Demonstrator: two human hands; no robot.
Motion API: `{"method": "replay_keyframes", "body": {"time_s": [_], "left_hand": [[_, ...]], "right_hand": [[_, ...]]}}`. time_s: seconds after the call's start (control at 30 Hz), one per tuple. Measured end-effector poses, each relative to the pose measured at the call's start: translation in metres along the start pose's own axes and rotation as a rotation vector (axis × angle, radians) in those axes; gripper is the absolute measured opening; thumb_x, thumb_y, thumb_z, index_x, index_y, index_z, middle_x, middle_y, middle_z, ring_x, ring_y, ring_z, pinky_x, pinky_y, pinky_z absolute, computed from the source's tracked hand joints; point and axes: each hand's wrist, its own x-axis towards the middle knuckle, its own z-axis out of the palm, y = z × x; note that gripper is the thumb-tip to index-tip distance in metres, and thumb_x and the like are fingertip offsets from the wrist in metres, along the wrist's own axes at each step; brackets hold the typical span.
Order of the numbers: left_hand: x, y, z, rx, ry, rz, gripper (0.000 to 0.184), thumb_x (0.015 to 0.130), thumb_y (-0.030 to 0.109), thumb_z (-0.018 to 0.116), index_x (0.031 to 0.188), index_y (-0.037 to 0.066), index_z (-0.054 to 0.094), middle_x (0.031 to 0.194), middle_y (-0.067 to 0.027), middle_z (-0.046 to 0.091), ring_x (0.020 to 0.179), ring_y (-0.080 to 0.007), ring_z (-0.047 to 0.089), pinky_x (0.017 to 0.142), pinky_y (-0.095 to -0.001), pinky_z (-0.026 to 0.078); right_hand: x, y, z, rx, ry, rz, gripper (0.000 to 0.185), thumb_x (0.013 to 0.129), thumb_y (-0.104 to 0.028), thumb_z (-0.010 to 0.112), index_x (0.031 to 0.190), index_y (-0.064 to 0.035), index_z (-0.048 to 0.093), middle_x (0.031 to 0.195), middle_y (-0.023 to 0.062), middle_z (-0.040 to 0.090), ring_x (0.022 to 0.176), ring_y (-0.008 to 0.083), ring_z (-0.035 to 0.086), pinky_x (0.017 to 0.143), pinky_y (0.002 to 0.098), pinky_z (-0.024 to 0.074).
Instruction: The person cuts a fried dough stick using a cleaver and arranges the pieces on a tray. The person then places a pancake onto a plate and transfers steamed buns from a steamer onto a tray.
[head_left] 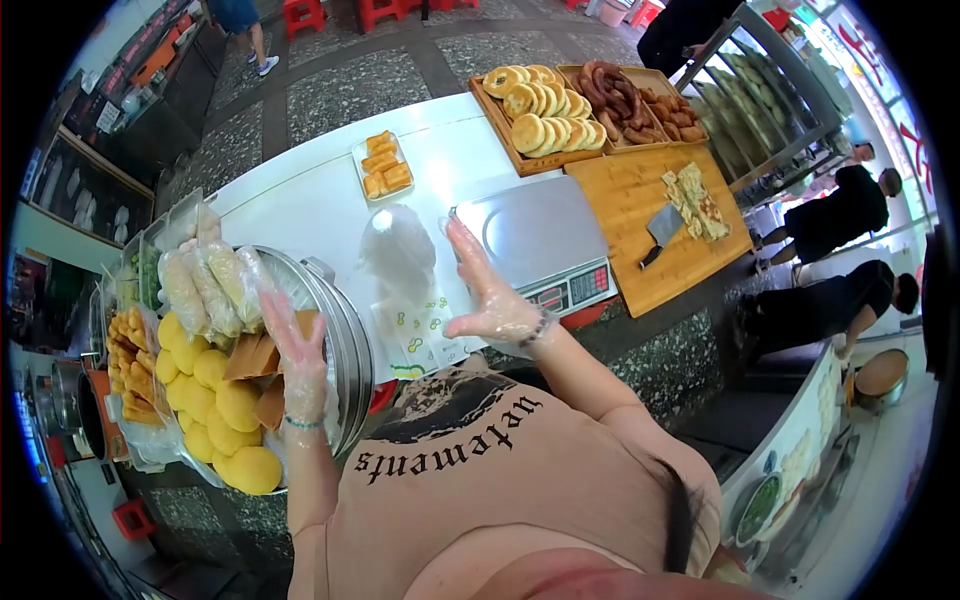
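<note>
My left hand (300,350), in a clear plastic glove, is at the right edge of a round metal steamer (345,350), fingers stretched out and apart. Close to it are yellow buns (235,405), brown blocks of cake (252,357) and several bagged rolls (205,285). Gloved as well, my right hand (495,295) spreads its fingers above the counter, beside a digital scale (535,235). Neither hand shows anything in its grip. Between them, a clear plastic bag (397,245) lies on the white counter (300,190), above printed green shapes.
A small tray (383,167) of golden pastry pieces stands farther back. Wooden trays hold round flatbreads (540,110), brown twisted dough (612,95) and fried pieces (678,117). A cleaver (660,232) lies beside cut pancake (697,203) on a wooden board (620,260). Other people stand at right.
</note>
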Motion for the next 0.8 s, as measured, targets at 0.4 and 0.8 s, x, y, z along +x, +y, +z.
{"method": "replay_keyframes", "body": {"time_s": [0.4,0.8], "left_hand": [[-0.044,-0.018,-0.015,0.312,0.056,-0.129,0.026,0.081,0.005,0.066,0.070,0.007,0.042,0.073,-0.0007,0.042,0.065,-0.0116,0.042,0.057,-0.0273,0.037],[-0.040,-0.015,-0.008,0.109,0.047,-0.205,0.035,0.086,-0.005,0.054,0.066,0.011,0.031,0.062,0.0057,0.033,0.053,-0.0046,0.032,0.053,-0.0202,0.033]], "right_hand": [[-0.006,-0.016,0.020,0.298,0.140,0.056,0.026,0.077,0.000,0.069,0.085,-0.0082,0.046,0.096,0.0067,0.048,0.085,0.0166,0.050,0.070,0.0297,0.0435],[-0.008,0.030,0.034,-0.002,0.128,0.008,0.022,0.076,-0.001,0.069,0.083,-0.0065,0.048,0.078,-0.0003,0.049,0.066,0.0114,0.047,0.060,0.0232,0.0418]]}}
